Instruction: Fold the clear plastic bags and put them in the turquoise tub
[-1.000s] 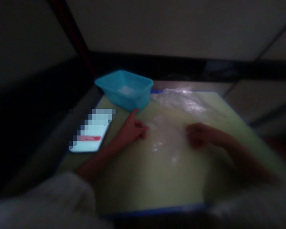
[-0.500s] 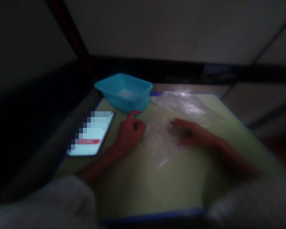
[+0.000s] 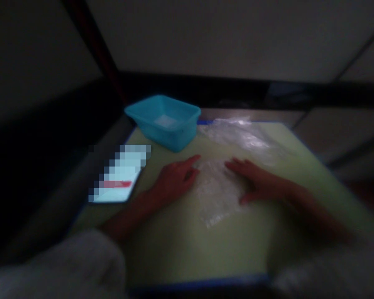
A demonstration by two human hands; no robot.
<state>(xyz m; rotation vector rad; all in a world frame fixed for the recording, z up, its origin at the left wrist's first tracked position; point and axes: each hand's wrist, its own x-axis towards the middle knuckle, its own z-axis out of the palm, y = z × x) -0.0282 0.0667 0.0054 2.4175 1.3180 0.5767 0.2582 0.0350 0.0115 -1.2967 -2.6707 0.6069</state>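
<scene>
A clear plastic bag (image 3: pixel 216 193) lies on the pale yellow-green table (image 3: pixel 180 249) between my hands. At its left edge is my left hand (image 3: pixel 177 176), index finger stretched out and thumb apart from it. My right hand (image 3: pixel 255 178) rests on the bag's right side, fingers spread and thumb held away. Whether the left fingertips touch the plastic is too blurred to tell. Farther back lies more crumpled clear plastic (image 3: pixel 243 135), shining in the light.
A turquoise plastic basket (image 3: pixel 177 139) with something pale inside stands at the back left. Left of my left hand lies a lit phone or tablet (image 3: pixel 121 178). Blue edging (image 3: pixel 199 284) runs along the table's front. Pale panels (image 3: pixel 224 37) rise behind.
My left hand has moved right and away from the basket to the bag's edge, its index finger straightening. My right hand has spread its thumb, and the bag has shifted slightly towards me.
</scene>
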